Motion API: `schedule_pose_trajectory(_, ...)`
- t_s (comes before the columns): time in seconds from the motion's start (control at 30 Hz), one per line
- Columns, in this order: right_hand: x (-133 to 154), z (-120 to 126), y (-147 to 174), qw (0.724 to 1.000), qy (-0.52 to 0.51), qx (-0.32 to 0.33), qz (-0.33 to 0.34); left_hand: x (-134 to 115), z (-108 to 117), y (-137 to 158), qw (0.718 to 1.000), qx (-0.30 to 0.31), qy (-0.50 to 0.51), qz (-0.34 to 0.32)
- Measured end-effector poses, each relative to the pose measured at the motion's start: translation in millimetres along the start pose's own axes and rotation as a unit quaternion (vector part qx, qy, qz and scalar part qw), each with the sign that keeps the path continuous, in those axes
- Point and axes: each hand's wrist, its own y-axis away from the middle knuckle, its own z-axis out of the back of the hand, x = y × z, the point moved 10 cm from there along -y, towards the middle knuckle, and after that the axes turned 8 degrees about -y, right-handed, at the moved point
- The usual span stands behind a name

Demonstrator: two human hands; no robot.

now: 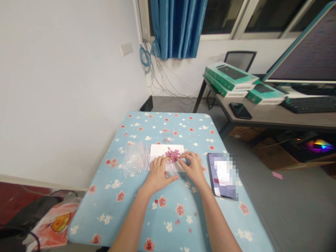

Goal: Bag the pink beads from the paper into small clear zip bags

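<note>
A heap of small pink beads (172,154) lies on a white sheet of paper (156,149) near the middle of the table. My left hand (159,173) rests palm down over the paper's left part, thumb stretched out, index fingertip at the heap's edge. A clear plastic bag with a red strip (172,168) lies between my hands, partly hidden. From the right, my right hand (193,166) reaches in with thumb and index tips drawn close together beside the beads; what is between them is too small to make out.
Clear zip bags (133,158) lie left of the paper, and a small bag with a few beads (168,136) lies beyond it. A phone (223,175) is at the right on the flowered tablecloth (141,217). A desk (262,115) with keyboard boxes (231,75) stands at the right.
</note>
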Motion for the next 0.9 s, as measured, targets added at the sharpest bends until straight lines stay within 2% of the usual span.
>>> schedule_pose_trajectory(0.13,18.9,-13.7,4.2,0.993,-0.073,0.083,0.049,2.3,-1.2,0.1,1.000,-0.001,0.007,0.005)
schedule_pose_trajectory(0.3,29.7,-26.1,10.8,0.983,-0.092,0.150,0.058,2.5,-2.6,0.1,1.000,0.000,0.008,0.002)
schedule_pose_trajectory(0.73,31.1,-25.7,11.4,0.982,-0.099,0.147,0.067,2.0,-3.0,-0.2,1.000,0.002,0.002,0.002)
schedule_pose_trajectory(0.8,30.5,-23.2,9.9,0.984,-0.099,0.132,0.073,1.4,-2.5,-0.1,1.000,0.003,0.001,0.003)
schedule_pose_trajectory(0.9,23.7,-14.0,6.1,0.993,-0.053,0.075,0.073,0.0,-0.9,0.3,1.000,0.000,-0.001,0.000)
